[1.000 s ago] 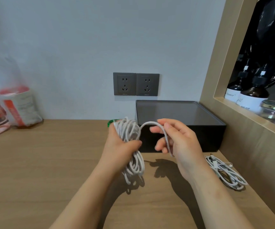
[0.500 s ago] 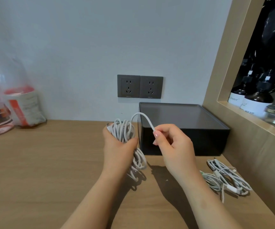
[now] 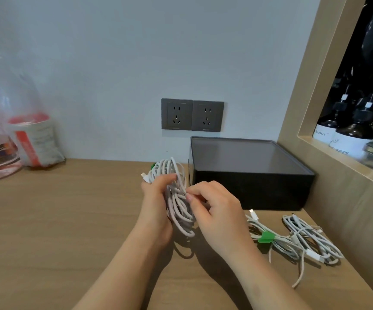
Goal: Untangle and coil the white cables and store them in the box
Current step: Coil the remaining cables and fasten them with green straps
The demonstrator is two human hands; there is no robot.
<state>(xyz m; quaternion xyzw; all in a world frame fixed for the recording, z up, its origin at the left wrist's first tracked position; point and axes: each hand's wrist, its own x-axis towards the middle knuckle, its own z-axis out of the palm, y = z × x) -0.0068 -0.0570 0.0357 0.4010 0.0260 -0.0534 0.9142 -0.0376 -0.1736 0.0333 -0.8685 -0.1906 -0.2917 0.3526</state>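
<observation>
Just left of the black box (image 3: 248,173), the left hand (image 3: 156,206) wraps its fingers around the middle of a coiled white cable (image 3: 181,211), while the right hand (image 3: 219,211) pinches one strand. The cable looks light, limp and springy; loops would likely slip unless gripped across the middle. Loose white cables (image 3: 310,239) lie in front of the box. The pinched end is hidden; whether the box has a lid is unclear.

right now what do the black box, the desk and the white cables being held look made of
Box: likely matte black plastic, dull even surface with faint glare on the lid; could be coated metal.
Desk: wood or wood-look laminate, light brown grain, smooth.
Cables: white flexible plastic or rubber sheath, bending in soft loops.
</observation>
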